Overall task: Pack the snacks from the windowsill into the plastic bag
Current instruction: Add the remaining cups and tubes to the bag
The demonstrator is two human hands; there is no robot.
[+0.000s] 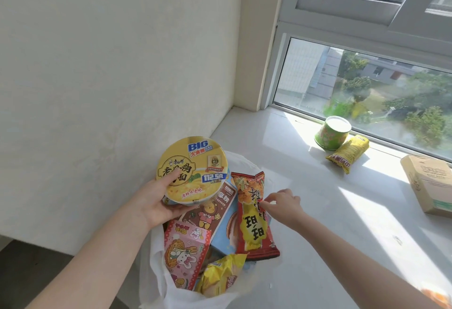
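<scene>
Our left hand (154,203) has its grip curled round a round yellow instant-noodle bowl (193,169) above the white plastic bag (156,267); our right hand (285,204) pinches a red-and-yellow foil snack packet (254,225) at the bag's mouth. Inside we see a pink rabbit-print carton (186,252) and a yellow crinkled packet (220,275). Farther along the pale windowsill (318,211) a green upturned cup (331,134) stands just beside a yellow snack pouch (348,152).

Hidden and cut-off parts around the plastic bag (156,272)

The bag's bottom runs out of the lower edge. The blue box (221,240) is mostly covered by other packs. The noodle bowl (193,169) hides most fingers of the left hand (151,201). It is unclear whether the right hand (285,207) pinches the red packet (254,223) or only touches it. The right edge cuts the cardboard box (428,184).
</scene>
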